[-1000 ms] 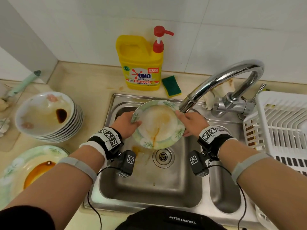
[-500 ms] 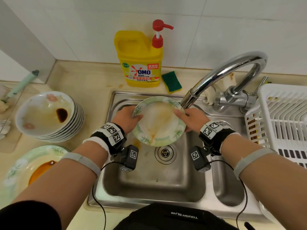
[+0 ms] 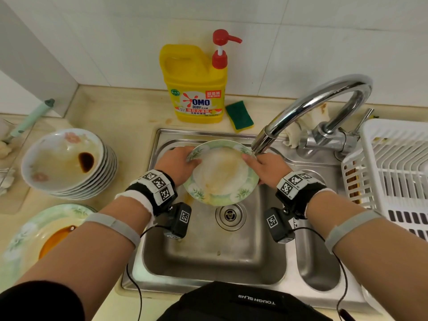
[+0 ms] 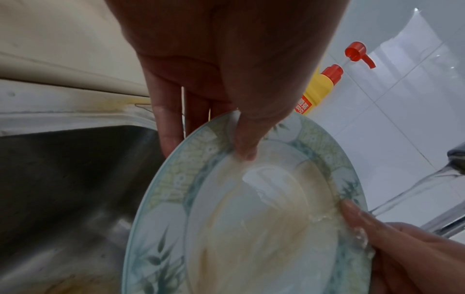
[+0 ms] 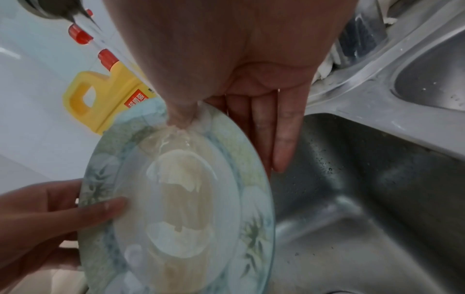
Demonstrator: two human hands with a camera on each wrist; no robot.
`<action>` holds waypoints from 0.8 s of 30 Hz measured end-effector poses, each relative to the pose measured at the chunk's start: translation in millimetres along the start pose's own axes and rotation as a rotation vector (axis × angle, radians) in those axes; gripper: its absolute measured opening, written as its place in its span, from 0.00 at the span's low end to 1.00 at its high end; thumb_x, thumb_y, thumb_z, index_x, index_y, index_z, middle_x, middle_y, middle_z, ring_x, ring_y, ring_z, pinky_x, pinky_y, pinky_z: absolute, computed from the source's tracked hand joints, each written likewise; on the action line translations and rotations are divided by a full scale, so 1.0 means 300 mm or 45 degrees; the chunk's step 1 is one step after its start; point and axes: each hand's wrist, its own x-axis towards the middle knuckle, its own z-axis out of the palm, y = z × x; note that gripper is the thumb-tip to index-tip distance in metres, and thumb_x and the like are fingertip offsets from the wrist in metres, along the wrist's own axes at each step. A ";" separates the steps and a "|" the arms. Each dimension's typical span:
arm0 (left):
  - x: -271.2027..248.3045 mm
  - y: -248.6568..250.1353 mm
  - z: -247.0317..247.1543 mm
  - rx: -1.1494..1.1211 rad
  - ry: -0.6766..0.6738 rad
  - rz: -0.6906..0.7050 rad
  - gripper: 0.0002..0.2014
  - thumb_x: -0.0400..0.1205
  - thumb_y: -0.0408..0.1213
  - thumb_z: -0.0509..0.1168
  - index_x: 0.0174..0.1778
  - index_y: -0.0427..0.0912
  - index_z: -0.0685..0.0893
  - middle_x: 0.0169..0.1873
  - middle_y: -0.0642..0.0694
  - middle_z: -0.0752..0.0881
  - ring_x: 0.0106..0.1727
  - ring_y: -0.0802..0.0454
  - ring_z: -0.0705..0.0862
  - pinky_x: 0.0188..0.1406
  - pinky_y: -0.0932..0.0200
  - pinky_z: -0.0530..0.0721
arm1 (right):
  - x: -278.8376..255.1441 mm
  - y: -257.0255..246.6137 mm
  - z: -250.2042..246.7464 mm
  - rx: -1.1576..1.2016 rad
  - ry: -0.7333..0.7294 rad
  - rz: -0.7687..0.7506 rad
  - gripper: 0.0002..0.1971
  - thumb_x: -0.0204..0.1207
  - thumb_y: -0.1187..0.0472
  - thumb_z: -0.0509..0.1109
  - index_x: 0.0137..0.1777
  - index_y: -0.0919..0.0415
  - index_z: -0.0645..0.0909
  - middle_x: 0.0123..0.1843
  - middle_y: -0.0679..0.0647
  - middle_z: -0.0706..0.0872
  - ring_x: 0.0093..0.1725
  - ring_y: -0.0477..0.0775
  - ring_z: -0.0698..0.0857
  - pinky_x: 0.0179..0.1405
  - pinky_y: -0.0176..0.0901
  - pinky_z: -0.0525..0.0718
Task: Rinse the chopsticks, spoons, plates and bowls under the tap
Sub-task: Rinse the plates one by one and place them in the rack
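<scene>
Green-rimmed round china plate (image 3: pixel 222 172) sits over the steel sink (image 3: pixel 208 256), just under the tap spout (image 3: pixel 261 142). The left hand (image 3: pixel 177 164) pinches its rim at 9 o'clock and the right hand (image 3: pixel 266 164) at 3 o'clock, each grip with thumb on top and fingers behind. A second ago a dark brown streak ran down the plate; now it is pale, and water spreads from the right thumb. So this rinse looks nearly done. Dirty bowls (image 3: pixel 67 163) wait on the desk at 9 o'clock. The yellow soap jug (image 3: pixel 194 89) at 12 o'clock reads "OMO".
</scene>
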 end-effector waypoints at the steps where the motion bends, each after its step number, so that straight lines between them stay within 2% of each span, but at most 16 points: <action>1: -0.002 0.005 -0.002 0.014 -0.002 0.000 0.11 0.87 0.44 0.65 0.60 0.45 0.88 0.55 0.41 0.90 0.58 0.39 0.86 0.58 0.48 0.83 | 0.003 0.003 -0.001 -0.052 -0.009 -0.001 0.39 0.86 0.34 0.54 0.42 0.75 0.83 0.39 0.67 0.90 0.43 0.64 0.90 0.52 0.63 0.88; 3: -0.006 0.008 -0.006 0.018 0.006 -0.005 0.11 0.87 0.44 0.65 0.59 0.45 0.88 0.54 0.42 0.90 0.58 0.40 0.86 0.55 0.50 0.81 | 0.005 0.018 0.001 -0.118 -0.028 -0.028 0.32 0.89 0.40 0.57 0.44 0.72 0.84 0.41 0.66 0.89 0.44 0.64 0.90 0.54 0.63 0.87; 6: -0.007 0.010 -0.014 0.049 -0.022 -0.040 0.10 0.87 0.45 0.64 0.53 0.44 0.88 0.51 0.41 0.90 0.55 0.40 0.87 0.53 0.50 0.82 | 0.001 0.045 0.023 -0.022 -0.088 -0.057 0.13 0.87 0.53 0.65 0.57 0.63 0.85 0.52 0.61 0.91 0.54 0.63 0.89 0.57 0.64 0.88; 7: -0.006 0.012 -0.015 0.061 -0.032 -0.050 0.11 0.87 0.45 0.64 0.51 0.43 0.87 0.50 0.41 0.90 0.54 0.40 0.87 0.53 0.50 0.83 | -0.003 0.046 0.026 0.024 -0.084 -0.050 0.10 0.86 0.57 0.67 0.61 0.59 0.84 0.56 0.59 0.90 0.58 0.63 0.88 0.58 0.64 0.88; 9: -0.005 0.015 -0.017 0.059 -0.043 -0.051 0.10 0.87 0.45 0.65 0.50 0.43 0.87 0.49 0.41 0.90 0.53 0.40 0.87 0.53 0.49 0.83 | -0.012 0.034 0.023 0.053 -0.050 -0.057 0.13 0.84 0.58 0.68 0.66 0.54 0.82 0.59 0.55 0.89 0.61 0.62 0.87 0.59 0.63 0.89; 10: -0.004 0.017 -0.016 0.059 -0.050 -0.047 0.10 0.87 0.45 0.65 0.50 0.43 0.87 0.49 0.41 0.90 0.53 0.40 0.87 0.53 0.49 0.83 | -0.013 0.027 0.020 0.020 -0.033 -0.061 0.11 0.84 0.56 0.69 0.65 0.53 0.82 0.57 0.53 0.88 0.60 0.62 0.87 0.58 0.62 0.89; 11: -0.004 0.019 -0.016 0.065 -0.054 -0.042 0.10 0.87 0.45 0.65 0.51 0.43 0.87 0.49 0.42 0.90 0.53 0.40 0.86 0.53 0.49 0.83 | -0.016 0.015 0.015 -0.030 -0.027 -0.059 0.08 0.85 0.51 0.68 0.58 0.53 0.82 0.53 0.51 0.87 0.57 0.61 0.88 0.57 0.62 0.88; 12: -0.004 0.020 -0.014 0.071 -0.059 -0.041 0.11 0.87 0.45 0.65 0.52 0.43 0.88 0.49 0.42 0.90 0.53 0.41 0.86 0.53 0.50 0.82 | -0.016 0.004 0.006 -0.073 -0.027 -0.056 0.13 0.86 0.46 0.65 0.50 0.54 0.81 0.48 0.52 0.87 0.53 0.61 0.89 0.56 0.62 0.88; 13: -0.002 0.020 -0.012 0.072 -0.063 -0.043 0.11 0.87 0.46 0.65 0.53 0.44 0.88 0.49 0.43 0.90 0.53 0.41 0.86 0.52 0.51 0.82 | -0.016 -0.007 -0.003 -0.087 -0.031 -0.031 0.22 0.87 0.40 0.62 0.44 0.58 0.80 0.43 0.54 0.88 0.49 0.62 0.89 0.54 0.63 0.88; 15: -0.002 0.016 -0.011 0.066 -0.068 -0.045 0.10 0.87 0.47 0.65 0.54 0.46 0.88 0.48 0.46 0.89 0.53 0.43 0.86 0.50 0.53 0.80 | -0.011 -0.020 -0.007 -0.044 -0.030 0.012 0.36 0.84 0.31 0.55 0.41 0.66 0.82 0.39 0.63 0.89 0.44 0.64 0.90 0.52 0.66 0.89; 16: -0.001 0.015 -0.011 0.064 -0.066 -0.042 0.10 0.87 0.46 0.65 0.53 0.46 0.88 0.46 0.48 0.88 0.53 0.43 0.86 0.50 0.53 0.79 | -0.009 -0.022 -0.007 -0.037 -0.036 0.012 0.38 0.84 0.29 0.54 0.41 0.67 0.83 0.39 0.64 0.89 0.43 0.64 0.90 0.51 0.66 0.89; 19: -0.001 0.009 -0.017 0.058 -0.064 -0.036 0.07 0.87 0.46 0.65 0.48 0.48 0.85 0.43 0.50 0.85 0.51 0.44 0.85 0.50 0.53 0.78 | 0.002 -0.019 0.000 -0.057 -0.073 -0.024 0.33 0.88 0.37 0.57 0.41 0.69 0.81 0.41 0.65 0.88 0.46 0.65 0.90 0.52 0.65 0.88; 21: -0.005 0.004 -0.026 0.063 -0.053 -0.043 0.07 0.88 0.45 0.64 0.48 0.49 0.85 0.43 0.51 0.83 0.48 0.47 0.81 0.49 0.55 0.75 | 0.008 -0.011 0.007 -0.091 -0.085 -0.065 0.20 0.89 0.48 0.62 0.46 0.65 0.81 0.43 0.59 0.86 0.52 0.64 0.88 0.54 0.54 0.84; 22: -0.006 -0.001 -0.028 0.068 -0.050 -0.042 0.07 0.88 0.45 0.64 0.48 0.50 0.85 0.42 0.51 0.83 0.47 0.48 0.80 0.49 0.56 0.74 | 0.002 -0.017 0.005 -0.117 -0.075 -0.087 0.13 0.89 0.53 0.63 0.52 0.62 0.82 0.43 0.54 0.84 0.54 0.63 0.86 0.53 0.47 0.79; 23: -0.005 -0.008 -0.030 0.072 -0.051 -0.039 0.07 0.88 0.45 0.64 0.46 0.51 0.83 0.42 0.51 0.82 0.46 0.48 0.80 0.48 0.56 0.73 | -0.003 -0.023 0.003 -0.121 -0.068 -0.123 0.10 0.89 0.57 0.64 0.61 0.60 0.83 0.45 0.52 0.84 0.54 0.62 0.86 0.51 0.43 0.77; 24: -0.005 -0.015 -0.030 0.073 -0.055 -0.039 0.07 0.87 0.46 0.64 0.44 0.52 0.82 0.41 0.51 0.82 0.46 0.48 0.80 0.48 0.56 0.74 | -0.004 -0.030 0.003 -0.114 -0.067 -0.150 0.13 0.88 0.58 0.64 0.69 0.58 0.82 0.47 0.53 0.85 0.55 0.61 0.86 0.52 0.44 0.78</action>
